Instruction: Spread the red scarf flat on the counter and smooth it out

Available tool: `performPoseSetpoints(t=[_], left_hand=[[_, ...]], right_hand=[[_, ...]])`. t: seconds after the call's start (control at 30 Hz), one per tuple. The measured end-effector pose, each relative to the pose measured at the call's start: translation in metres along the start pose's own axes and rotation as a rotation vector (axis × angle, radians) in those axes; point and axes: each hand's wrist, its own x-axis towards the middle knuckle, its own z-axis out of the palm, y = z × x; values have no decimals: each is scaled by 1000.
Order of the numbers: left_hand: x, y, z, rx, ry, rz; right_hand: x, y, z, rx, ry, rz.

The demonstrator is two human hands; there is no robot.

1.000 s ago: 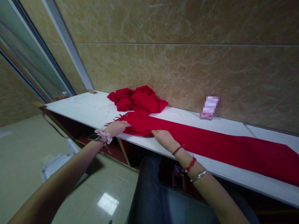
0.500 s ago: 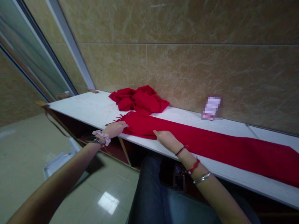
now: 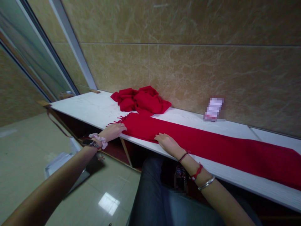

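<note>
A long red scarf [image 3: 211, 147] with a fringed left end lies stretched along the white countertop, running out of view at the right. At its near left corner, my left hand [image 3: 114, 131] has its fingers closed on the cloth; the thumb is mostly hidden. My right hand [image 3: 167, 142] rests on the scarf's near edge farther right, fingers extended and lightly spread. Just behind the fringed end sits a crumpled heap of red cloth [image 3: 143, 100].
The white countertop [image 3: 82, 105] is narrow and backs onto a tan tiled wall [image 3: 188, 69]. A phone-shaped blurred item [image 3: 213, 108] leans on that wall. Open shelves lie beneath the counter, with a whitish object [image 3: 58, 163] on the floor at left.
My left hand has slid slightly left and toward the near corner, and the scarf's near edge looks straighter. My right hand's fingers have gone from curled together to extended.
</note>
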Motion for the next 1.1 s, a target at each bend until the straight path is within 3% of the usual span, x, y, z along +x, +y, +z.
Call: performPoseSetpoints(t=[0.1,0.23,0.33,0.53,0.8,0.9,1.1], left_hand=[[2,-3,-2,24,-26,22],[4,-9,-7,-20,48,-3],[0,-7,-4,-23,11,36],[-5,0,-4,24,-66,72],[-2,-4,-6,-47,-21,53],[-2,-1,-4,-63,-27,41],[6,-2,-20,-31,-197,85]], right_hand=[[1,1,0,75,32,37],[2,3,-3,246,102,128],[0,6,-4,348,91,76],[-6,7,0,355,-56,-47],[-6,10,0,447,20,-20],[-7,10,0,427,-19,-46],[-10,4,-2,355,-40,-86]])
